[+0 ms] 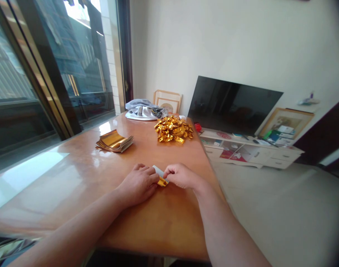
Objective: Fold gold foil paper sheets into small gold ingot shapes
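Between my hands lies a small sheet of gold foil paper [163, 181], partly folded, with its pale back showing on the far side. My left hand [138, 183] rests on the tabletop, its bent fingers pressed together on the paper's left end. With curled fingers and thumb, my right hand [182, 175] pinches the right end. The fingers cover much of the sheet. Further off to the left is a stack of gold foil sheets [114, 141], slightly curved. A heap of folded gold foil pieces [173, 129] sits beyond my hands, near the right edge.
The glossy wooden table [102, 181] has its right edge beside my right forearm. Bundled grey-white cloth [144, 110] lies at the far end. A television [232, 105] and a low white cabinet [262, 155] stand right of the table; a glass sliding door [61, 74] is at left.
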Demonstrator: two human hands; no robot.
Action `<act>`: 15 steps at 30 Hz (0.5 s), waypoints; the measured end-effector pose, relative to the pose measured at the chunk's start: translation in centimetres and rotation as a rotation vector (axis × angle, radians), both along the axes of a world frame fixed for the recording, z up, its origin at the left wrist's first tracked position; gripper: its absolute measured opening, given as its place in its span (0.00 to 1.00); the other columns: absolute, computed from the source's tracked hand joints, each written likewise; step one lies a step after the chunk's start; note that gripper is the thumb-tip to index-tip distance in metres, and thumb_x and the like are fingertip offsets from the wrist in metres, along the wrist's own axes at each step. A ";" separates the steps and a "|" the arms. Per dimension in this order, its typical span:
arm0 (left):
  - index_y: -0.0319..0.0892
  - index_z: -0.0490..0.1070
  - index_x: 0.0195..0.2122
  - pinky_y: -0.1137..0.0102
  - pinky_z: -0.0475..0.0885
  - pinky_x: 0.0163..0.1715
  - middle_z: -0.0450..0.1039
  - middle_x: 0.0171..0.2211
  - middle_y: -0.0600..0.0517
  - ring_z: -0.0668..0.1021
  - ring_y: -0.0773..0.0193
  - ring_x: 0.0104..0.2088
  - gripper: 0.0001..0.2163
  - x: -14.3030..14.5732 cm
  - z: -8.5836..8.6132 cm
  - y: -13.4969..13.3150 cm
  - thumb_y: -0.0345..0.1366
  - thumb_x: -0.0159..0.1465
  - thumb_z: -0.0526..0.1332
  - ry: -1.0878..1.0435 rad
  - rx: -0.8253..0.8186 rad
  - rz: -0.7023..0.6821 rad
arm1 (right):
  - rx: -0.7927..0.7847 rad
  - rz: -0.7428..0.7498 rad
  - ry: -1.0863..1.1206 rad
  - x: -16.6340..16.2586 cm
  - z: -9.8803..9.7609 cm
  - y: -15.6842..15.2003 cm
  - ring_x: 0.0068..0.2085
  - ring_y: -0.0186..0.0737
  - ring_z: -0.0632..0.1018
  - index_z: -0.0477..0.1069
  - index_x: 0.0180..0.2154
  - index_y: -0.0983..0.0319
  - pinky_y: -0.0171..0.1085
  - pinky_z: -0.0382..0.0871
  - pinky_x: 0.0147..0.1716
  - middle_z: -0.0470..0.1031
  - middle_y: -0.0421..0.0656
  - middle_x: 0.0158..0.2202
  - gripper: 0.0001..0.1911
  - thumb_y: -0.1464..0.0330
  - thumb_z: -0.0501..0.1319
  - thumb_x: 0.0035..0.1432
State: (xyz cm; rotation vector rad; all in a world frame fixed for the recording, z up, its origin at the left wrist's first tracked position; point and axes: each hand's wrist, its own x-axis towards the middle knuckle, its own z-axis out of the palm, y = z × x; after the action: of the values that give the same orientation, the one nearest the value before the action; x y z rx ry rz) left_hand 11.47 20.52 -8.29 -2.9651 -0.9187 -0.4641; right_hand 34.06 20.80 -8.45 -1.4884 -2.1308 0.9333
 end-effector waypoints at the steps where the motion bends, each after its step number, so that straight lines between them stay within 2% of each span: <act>1: 0.49 0.73 0.41 0.58 0.62 0.51 0.73 0.38 0.51 0.75 0.57 0.42 0.07 0.0 0.0 0.0 0.34 0.66 0.57 0.002 -0.001 0.000 | -0.033 0.025 -0.030 0.0 -0.1 0.0 0.30 0.33 0.74 0.78 0.32 0.62 0.29 0.60 0.27 0.79 0.37 0.31 0.10 0.72 0.57 0.52; 7: 0.48 0.73 0.39 0.58 0.62 0.52 0.73 0.37 0.50 0.75 0.57 0.42 0.06 0.1 0.3 -0.2 0.34 0.65 0.56 0.008 -0.020 0.012 | -0.114 0.056 -0.098 0.3 -0.4 0.1 0.30 0.33 0.74 0.78 0.35 0.61 0.29 0.60 0.27 0.78 0.36 0.32 0.13 0.75 0.57 0.48; 15: 0.50 0.76 0.40 0.56 0.60 0.54 0.73 0.37 0.50 0.75 0.55 0.43 0.08 0.1 0.4 -0.3 0.37 0.63 0.58 -0.028 -0.106 0.052 | -0.143 0.083 -0.095 0.5 0.0 -0.3 0.30 0.32 0.72 0.75 0.33 0.61 0.28 0.58 0.26 0.75 0.35 0.30 0.11 0.76 0.59 0.45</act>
State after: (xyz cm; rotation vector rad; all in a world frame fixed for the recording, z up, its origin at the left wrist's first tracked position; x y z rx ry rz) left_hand 11.59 20.27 -7.87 -3.0269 -1.0521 -0.4713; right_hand 34.55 20.53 -8.43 -1.5502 -2.2498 1.0846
